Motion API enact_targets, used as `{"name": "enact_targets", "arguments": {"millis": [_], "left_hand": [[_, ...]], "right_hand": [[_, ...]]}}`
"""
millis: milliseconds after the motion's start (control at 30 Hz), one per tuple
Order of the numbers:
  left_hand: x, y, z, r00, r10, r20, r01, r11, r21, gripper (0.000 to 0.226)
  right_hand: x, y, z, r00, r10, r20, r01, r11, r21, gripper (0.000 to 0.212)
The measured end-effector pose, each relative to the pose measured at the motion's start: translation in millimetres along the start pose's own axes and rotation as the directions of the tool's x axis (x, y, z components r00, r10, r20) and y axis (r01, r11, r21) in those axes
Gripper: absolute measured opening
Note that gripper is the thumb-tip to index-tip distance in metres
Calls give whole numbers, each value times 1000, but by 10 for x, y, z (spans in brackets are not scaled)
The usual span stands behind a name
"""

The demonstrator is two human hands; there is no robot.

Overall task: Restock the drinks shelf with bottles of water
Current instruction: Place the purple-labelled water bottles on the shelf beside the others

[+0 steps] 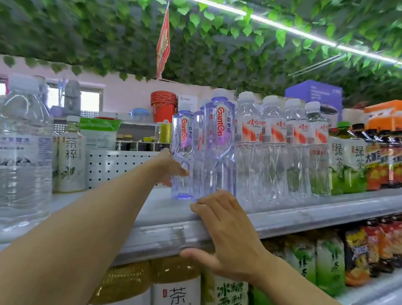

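1. Your left hand [171, 168] reaches deep onto the shelf [285, 217] and wraps the lower half of a clear Ganten bottle [183, 156], thumb showing across the front, fingers going round behind it.
2. That bottle stands upright on the shelf board, at the left end of the Ganten group, its base down on the white surface.
3. Your right hand [228, 233] is spread wide: fingers straight and laid over the front lip of the shelf, thumb hooked below the price rail [163, 237]. It grips no bottle.
4. Its fingertips [206, 200] end just beside the foot of the taller Ganten bottle [219, 144], which stands upright right of the one you hold. Whether they touch it, I cannot tell.
5. Right of the Ganten bottles runs a row of clear water bottles with red-and-white labels [277, 142], white caps, packed side by side.
6. Further right come green tea bottles [348, 164], then dark-capped drinks with orange labels [390, 162].
7. Off to your left stands a large water jug [20, 152] near the shelf front, and a pale tea bottle [71, 155] behind it, against a white perforated panel [117, 166].
8. Below the shelf, yellow tea bottles [174, 288] and green packs [324, 261] fill the next level.
9. Overhead hang green leaves [224, 37], a light strip and a red pennant [163, 43].
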State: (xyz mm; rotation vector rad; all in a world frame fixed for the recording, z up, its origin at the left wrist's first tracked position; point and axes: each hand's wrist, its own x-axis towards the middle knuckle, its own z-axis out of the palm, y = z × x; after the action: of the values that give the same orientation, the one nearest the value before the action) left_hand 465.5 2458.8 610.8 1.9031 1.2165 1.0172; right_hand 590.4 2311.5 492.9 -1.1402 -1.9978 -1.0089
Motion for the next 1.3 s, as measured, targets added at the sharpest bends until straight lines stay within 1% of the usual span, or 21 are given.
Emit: {"name": "enact_targets", "arguments": {"millis": [100, 233, 367, 500, 567, 767, 1300], "left_hand": [[92, 31, 67, 999, -12, 36, 12, 1000, -21, 76], [196, 55, 146, 999, 6, 47, -7, 999, 31, 75], [243, 18, 168, 998, 3, 56, -3, 1000, -3, 70], [244, 2, 112, 991, -12, 132, 14, 1000, -13, 61], [263, -2, 110, 987, -20, 160, 21, 1000, 0, 60], [294, -1, 188, 988, -5, 153, 4, 1000, 12, 39], [219, -8, 179, 986, 11, 165, -12, 1000, 3, 34]], "right_hand": [[10, 23, 9, 1000, -5, 12, 5, 1000, 6, 63], [16, 34, 16, 1000, -7, 22, 7, 1000, 13, 64], [6, 31, 54, 1000, -7, -14, 8, 999, 40, 64], [-5, 24, 65, 1000, 2, -24, -1, 999, 49, 64], [-8, 25, 67, 1000, 1, -25, 0, 999, 47, 63], [-6, 30, 75, 999, -7, -45, 9, 999, 47, 62], [-17, 23, 65, 1000, 7, -31, -6, 999, 39, 63]]}}
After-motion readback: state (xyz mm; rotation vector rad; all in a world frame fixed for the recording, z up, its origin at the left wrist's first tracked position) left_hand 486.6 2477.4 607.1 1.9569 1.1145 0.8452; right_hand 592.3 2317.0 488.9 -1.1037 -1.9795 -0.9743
